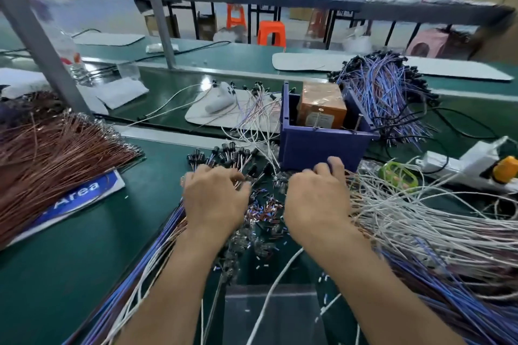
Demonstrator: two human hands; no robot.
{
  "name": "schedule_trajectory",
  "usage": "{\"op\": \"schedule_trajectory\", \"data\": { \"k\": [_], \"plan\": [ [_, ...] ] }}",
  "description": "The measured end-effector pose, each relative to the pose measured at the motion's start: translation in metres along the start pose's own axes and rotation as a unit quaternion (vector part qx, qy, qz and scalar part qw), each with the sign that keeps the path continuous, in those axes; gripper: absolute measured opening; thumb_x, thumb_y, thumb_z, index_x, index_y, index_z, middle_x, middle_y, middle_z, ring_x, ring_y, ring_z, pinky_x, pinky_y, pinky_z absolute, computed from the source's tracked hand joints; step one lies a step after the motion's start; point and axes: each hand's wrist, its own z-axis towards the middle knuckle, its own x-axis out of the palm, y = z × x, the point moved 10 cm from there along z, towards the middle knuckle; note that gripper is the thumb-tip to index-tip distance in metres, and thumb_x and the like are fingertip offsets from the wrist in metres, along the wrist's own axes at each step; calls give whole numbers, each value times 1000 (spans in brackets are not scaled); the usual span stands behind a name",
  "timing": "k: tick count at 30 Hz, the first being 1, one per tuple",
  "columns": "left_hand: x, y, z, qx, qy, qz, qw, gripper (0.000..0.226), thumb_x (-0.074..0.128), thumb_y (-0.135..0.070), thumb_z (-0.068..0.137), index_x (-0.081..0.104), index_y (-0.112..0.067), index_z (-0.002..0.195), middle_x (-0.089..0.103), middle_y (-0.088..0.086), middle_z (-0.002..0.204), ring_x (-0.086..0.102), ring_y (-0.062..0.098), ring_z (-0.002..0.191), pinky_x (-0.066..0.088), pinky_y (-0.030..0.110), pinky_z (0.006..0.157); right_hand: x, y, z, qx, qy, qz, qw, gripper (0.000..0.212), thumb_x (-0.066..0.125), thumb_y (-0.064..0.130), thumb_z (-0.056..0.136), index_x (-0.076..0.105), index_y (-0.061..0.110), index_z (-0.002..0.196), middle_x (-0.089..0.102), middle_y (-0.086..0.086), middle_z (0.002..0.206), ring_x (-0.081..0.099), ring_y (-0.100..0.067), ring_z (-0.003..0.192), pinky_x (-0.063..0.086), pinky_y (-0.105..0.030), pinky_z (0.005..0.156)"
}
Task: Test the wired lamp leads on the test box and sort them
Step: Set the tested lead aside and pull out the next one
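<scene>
**Both hands down among the leads, in front of the test box**

The left hand (215, 199) lies palm down on the green surface (70, 274), fingers bent over a cluster of black-headed lamp leads (224, 154) whose wires run back under the palm. The fingertips are buried in the wires, so I cannot tell whether they pinch a lead or only rest on the pile.

The right hand (316, 199) is also palm down, just beside the left. Its fingers reach forward to the foot of the test box (322, 145). Those fingertips are hidden too (the knuckles cover them), so I cannot tell its hold either.

The test box is a blue open-topped box standing upright just beyond the right hand, with an orange block (322, 108) inside it.

Between the two hands lies a scatter of short cut wire bits (266, 211). A sheaf of white leads (434, 221) fans out to the right of the right hand, and a bundle of purple-and-blue leads (386, 92) is heaped behind the box. At far left a thick bundle of brown wires (56, 154) lies partly over a blue sign reading "Area" (84, 196). A white power strip (454, 168) sits at the right edge, near the box.
</scene>
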Motion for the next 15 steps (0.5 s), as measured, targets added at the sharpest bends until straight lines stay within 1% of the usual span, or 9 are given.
{"op": "schedule_trajectory", "data": {
  "k": [1, 3, 5, 7, 9, 11, 13, 14, 15],
  "plan": [
    [8, -4, -1, 21, 28, 25, 999, 18, 76, -53, 80, 81, -37, 86, 74, -5, 83, 40, 14, 80, 40, 37, 82, -2, 10, 1, -13, 7, 16, 1000, 11, 57, 23, 84, 64, 28, 91, 71, -2, 100, 55, -28, 114, 16, -47, 119],
    [21, -3, -1, 34, 74, 51, 995, 22, 71, -59, 83, 79, -39, 86, 73, -12, 85, 44, 12, 82, 35, 37, 84, -4, 29, 6, -33, 8, 77, 996, 5, 60, 23, 85, 64, 26, 86, 72, -1, 92, 61, -26, 104, 26, -43, 111],
    [22, 2, -1, 22, 79, 44, 996, 18, 70, -50, 88, 79, -36, 84, 74, -11, 83, 45, 12, 79, 33, 36, 86, 1, 36, 10, -10, 29, 160, 987, 12, 59, 22, 86, 70, 26, 89, 72, 0, 88, 66, -26, 94, 37, -39, 91],
    [17, 5, -2, -7, 62, 14, 998, 17, 68, -41, 91, 79, -31, 83, 75, -8, 82, 48, 12, 73, 32, 35, 86, 15, 32, 14, 39, 57, 229, 971, 16, 58, 23, 89, 73, 27, 92, 72, 0, 88, 66, -27, 88, 41, -34, 75],
    [6, 13, -2, -72, 29, -52, 996, 15, 69, -38, 91, 79, -31, 84, 75, -7, 79, 45, 11, 63, 37, 34, 80, 31, 25, 16, 80, 68, 307, 946, 21, 56, 28, 91, 72, 25, 78, 69, 3, 75, 64, -25, 76, 42, -32, 67],
    [0, 24, -1, -140, 15, -112, 984, 13, 68, -38, 92, 77, -31, 85, 72, -10, 73, 49, 11, 61, 41, 30, 68, 42, 19, 16, 113, 63, 414, 901, 34, 56, 34, 92, 65, 21, 62, 63, 6, 56, 60, -18, 60, 42, -33, 60],
    [-2, 29, 1, -166, 9, -201, 965, 13, 67, -33, 92, 72, -30, 80, 69, -13, 64, 62, 9, 62, 46, 29, 62, 49, 19, 17, 119, 67, 496, 858, 35, 57, 43, 91, 70, 20, 68, 69, 7, 61, 63, -16, 59, 49, -36, 61],
    [0, 28, 2, -162, 15, -277, 947, 14, 68, -27, 92, 70, -28, 78, 70, -13, 63, 66, 8, 61, 50, 28, 60, 47, 22, 18, 107, 65, 525, 842, 31, 57, 46, 90, 73, 23, 76, 72, 8, 69, 66, -15, 64, 53, -37, 65],
    [5, 22, 2, -151, 34, -368, 917, 16, 69, -19, 93, 70, -25, 78, 71, -10, 62, 66, 6, 58, 52, 27, 58, 43, 24, 18, 89, 52, 563, 820, 27, 57, 46, 90, 74, 27, 83, 75, 8, 75, 69, -14, 70, 56, -39, 70]
  ]
}}
